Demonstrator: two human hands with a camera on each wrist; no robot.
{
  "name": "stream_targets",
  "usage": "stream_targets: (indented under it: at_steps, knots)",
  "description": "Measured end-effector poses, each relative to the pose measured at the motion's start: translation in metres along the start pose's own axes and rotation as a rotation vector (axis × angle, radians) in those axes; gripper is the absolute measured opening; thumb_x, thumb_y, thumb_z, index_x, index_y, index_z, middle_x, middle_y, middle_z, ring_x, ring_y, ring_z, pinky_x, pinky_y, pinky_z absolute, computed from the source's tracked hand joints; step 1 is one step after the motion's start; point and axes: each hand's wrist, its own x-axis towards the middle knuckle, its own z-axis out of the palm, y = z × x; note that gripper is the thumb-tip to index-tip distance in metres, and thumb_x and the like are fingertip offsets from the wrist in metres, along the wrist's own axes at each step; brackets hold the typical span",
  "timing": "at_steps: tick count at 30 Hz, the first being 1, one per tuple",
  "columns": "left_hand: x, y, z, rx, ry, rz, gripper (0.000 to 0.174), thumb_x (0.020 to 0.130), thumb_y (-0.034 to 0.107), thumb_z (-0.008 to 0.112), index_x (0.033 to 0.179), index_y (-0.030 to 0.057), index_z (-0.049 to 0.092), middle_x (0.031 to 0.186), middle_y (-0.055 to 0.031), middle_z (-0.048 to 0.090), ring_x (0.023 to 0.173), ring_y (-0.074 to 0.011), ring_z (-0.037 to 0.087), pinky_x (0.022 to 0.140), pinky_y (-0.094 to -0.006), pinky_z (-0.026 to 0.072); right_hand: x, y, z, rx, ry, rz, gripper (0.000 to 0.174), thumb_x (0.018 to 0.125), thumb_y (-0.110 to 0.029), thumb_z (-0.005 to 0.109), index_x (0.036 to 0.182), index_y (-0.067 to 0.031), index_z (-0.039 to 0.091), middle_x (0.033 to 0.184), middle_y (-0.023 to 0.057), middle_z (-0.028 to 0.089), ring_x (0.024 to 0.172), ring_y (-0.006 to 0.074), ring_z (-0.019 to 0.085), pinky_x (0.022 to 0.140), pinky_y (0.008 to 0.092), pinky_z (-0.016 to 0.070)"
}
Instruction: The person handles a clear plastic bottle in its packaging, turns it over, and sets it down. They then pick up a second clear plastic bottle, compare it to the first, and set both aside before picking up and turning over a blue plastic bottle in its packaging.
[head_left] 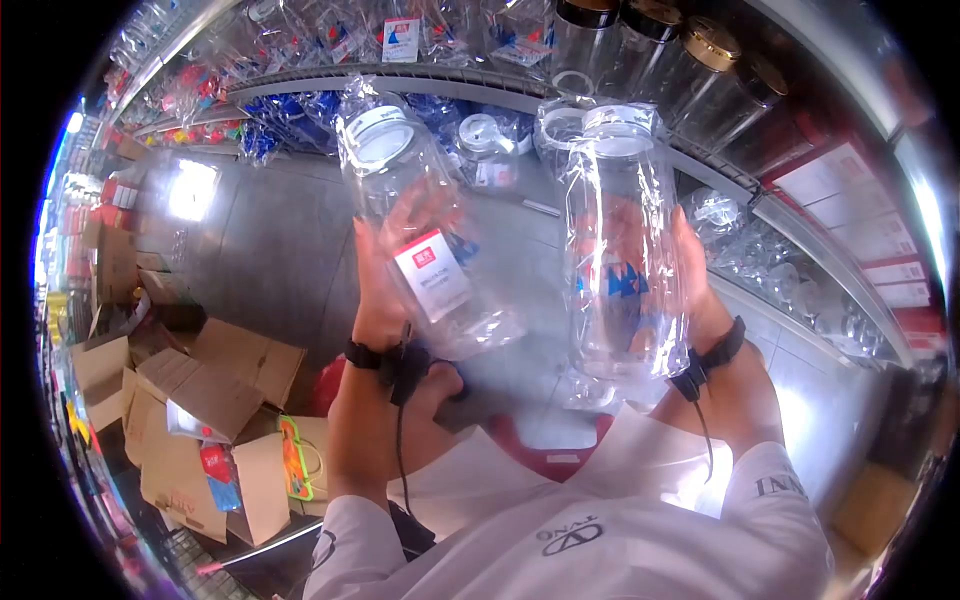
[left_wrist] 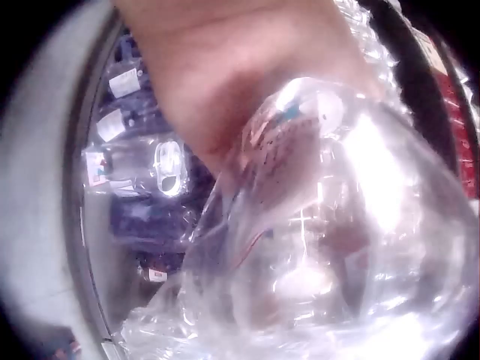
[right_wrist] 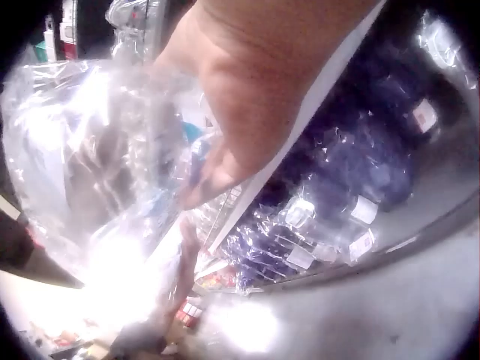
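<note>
In the head view my left hand (head_left: 375,275) grips a clear plastic bottle (head_left: 465,325) in a crinkly wrapper. It has a white lid and a white-and-red label (head_left: 433,275), and leans with its lid up and to the left. My right hand (head_left: 697,275) holds a second wrapped clear bottle (head_left: 625,220), nearly upright, with a white lid and a blue pattern. Fingers of both hands show through the plastic from behind. In the left wrist view the bottle (left_wrist: 322,247) fills the foreground below the hand. Glare covers part of the bottle (right_wrist: 82,165) in the right wrist view.
Shelves (head_left: 290,80) packed with wrapped bottles run across the front. A small clear jug (head_left: 487,150) stands beyond the bottles. Large jars with dark and gold lids (head_left: 711,45) line the right shelf. Opened cardboard boxes (head_left: 190,385) lie on the floor at left.
</note>
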Motion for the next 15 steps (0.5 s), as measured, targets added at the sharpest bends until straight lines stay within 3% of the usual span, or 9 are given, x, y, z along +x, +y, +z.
stream_targets:
  at_steps: [1,2,5,7,8,11,12,13,15]
  knots:
    - [0.002,-0.002,0.004,0.007,-0.027,0.002,0.088,0.092,0.064,0.050,0.152,0.0036,0.027,0.149,-0.0175,0.041,0.131,-0.0323,0.046,0.102,-0.0503,0.0459,0.000,-0.002,0.000,-0.037,0.004,-0.011,0.071,0.094,-0.054,0.054,0.147,-0.0084,0.038,0.142,0.0178,0.049,0.120,0.0302,0.055,0.095,0.0428,0.0485]
    - [0.003,-0.003,0.009,-0.011,-0.044,0.009,0.091,0.089,0.058,0.060,0.153,0.0042,0.024,0.147,-0.0169,0.041,0.130,-0.0313,0.047,0.102,-0.0504,0.0475,-0.002,-0.003,0.003,-0.065,0.058,-0.034,0.072,0.094,-0.053,0.055,0.147,-0.0071,0.038,0.141,0.0181,0.049,0.119,0.0299,0.055,0.095,0.0425,0.0484]
    - [0.005,-0.002,0.022,0.197,0.087,0.070,0.088,0.087,0.045,0.069,0.152,0.0049,0.025,0.146,-0.0157,0.042,0.128,-0.0292,0.050,0.098,-0.0455,0.0515,-0.008,-0.006,0.015,-0.230,0.134,-0.134,0.072,0.093,-0.048,0.056,0.146,-0.0026,0.037,0.140,0.0184,0.050,0.119,0.0289,0.055,0.096,0.0422,0.0477]
    - [0.003,0.000,-0.006,0.289,0.173,0.032,0.083,0.081,0.019,0.077,0.148,0.0058,0.031,0.141,-0.0126,0.047,0.120,-0.0239,0.055,0.091,-0.0356,0.0553,-0.010,-0.009,0.016,-0.446,0.078,-0.247,0.073,0.092,-0.045,0.057,0.145,0.0010,0.037,0.138,0.0183,0.051,0.121,0.0284,0.054,0.099,0.0429,0.0469]
    - [0.001,-0.005,-0.015,0.352,0.183,0.134,0.080,0.078,0.012,0.079,0.144,0.0056,0.035,0.134,-0.0114,0.051,0.117,-0.0214,0.056,0.087,-0.0323,0.0562,-0.008,-0.006,0.018,-0.446,0.177,-0.320,0.079,0.085,-0.041,0.067,0.143,0.0044,0.037,0.137,0.0176,0.051,0.123,0.0275,0.054,0.101,0.0418,0.0451]
    - [0.009,-0.016,-0.002,0.619,0.324,0.393,0.074,0.070,-0.004,0.083,0.131,0.0048,0.042,0.117,-0.0076,0.060,0.108,-0.0159,0.060,0.076,-0.0257,0.0572,-0.005,-0.006,0.012,-0.703,0.246,-0.476,0.086,0.079,-0.038,0.078,0.143,0.0038,0.038,0.137,0.0166,0.052,0.122,0.0277,0.055,0.104,0.0409,0.0429]
    - [0.008,-0.015,0.003,0.744,0.346,0.423,0.074,0.069,-0.005,0.083,0.131,0.0045,0.043,0.118,-0.0082,0.059,0.110,-0.0162,0.059,0.079,-0.0269,0.0569,-0.009,-0.004,0.010,-0.693,0.327,-0.487,0.097,0.070,-0.030,0.088,0.142,0.0047,0.035,0.135,0.0168,0.052,0.119,0.0268,0.056,0.104,0.0408,0.0434]
    - [0.005,-0.012,0.007,0.868,0.367,0.450,0.074,0.069,-0.006,0.083,0.131,0.0041,0.044,0.120,-0.0087,0.059,0.111,-0.0166,0.058,0.081,-0.0281,0.0566,-0.015,-0.003,0.008,-0.797,0.346,-0.448,0.098,0.068,-0.029,0.089,0.142,0.0050,0.034,0.135,0.0170,0.052,0.119,0.0266,0.056,0.103,0.0406,0.0440]
    - [0.004,-0.002,0.011,1.013,0.425,0.355,0.081,0.066,0.004,0.087,0.135,0.0014,0.045,0.130,-0.0144,0.053,0.124,-0.0272,0.051,0.098,-0.0410,0.0479,-0.021,-0.002,0.004,-1.010,0.346,-0.441,0.102,0.065,-0.023,0.091,0.143,0.0051,0.031,0.132,0.0176,0.053,0.119,0.0254,0.055,0.102,0.0392,0.0457]
